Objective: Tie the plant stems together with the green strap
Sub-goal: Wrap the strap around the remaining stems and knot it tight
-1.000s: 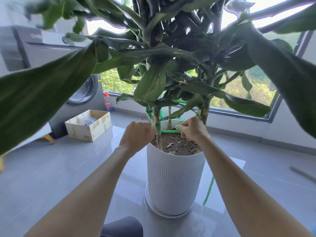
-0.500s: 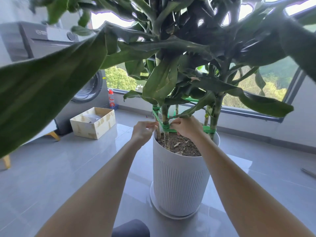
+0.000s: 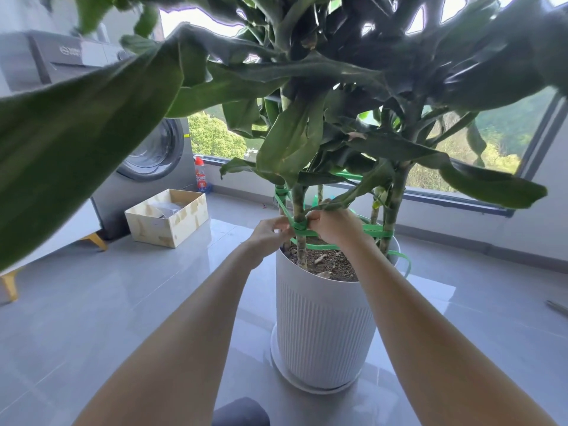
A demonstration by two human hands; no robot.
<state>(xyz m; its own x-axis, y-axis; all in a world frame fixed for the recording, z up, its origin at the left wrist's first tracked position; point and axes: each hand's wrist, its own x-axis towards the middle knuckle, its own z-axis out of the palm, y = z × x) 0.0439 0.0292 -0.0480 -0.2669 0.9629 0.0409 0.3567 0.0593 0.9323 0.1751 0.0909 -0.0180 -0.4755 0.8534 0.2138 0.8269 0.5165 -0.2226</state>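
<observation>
1. Both your hands have closed in on the front stem (image 3: pixel 299 204). A second ago they sat apart; now the left hand (image 3: pixel 270 233) and right hand (image 3: pixel 333 226) meet on either side of it.
2. Each hand pinches the green strap (image 3: pixel 376 233) at its wrap on that stem. Fingertips are partly hidden, so the exact grip is unclear.
3. Strap path: round the front stem, across to the right stem (image 3: pixel 396 195), and up to a higher wrap on the left. A loose tail hangs over the pot (image 3: pixel 322 318) rim.
4. Looks like you're cinching the knot; not finished yet.
5. A low leaf (image 3: pixel 362 186) crowds your right hand. Box (image 3: pixel 167 219), washing machine (image 3: pixel 144 155) and bottle (image 3: pixel 201 176) are well apart on the left.
</observation>
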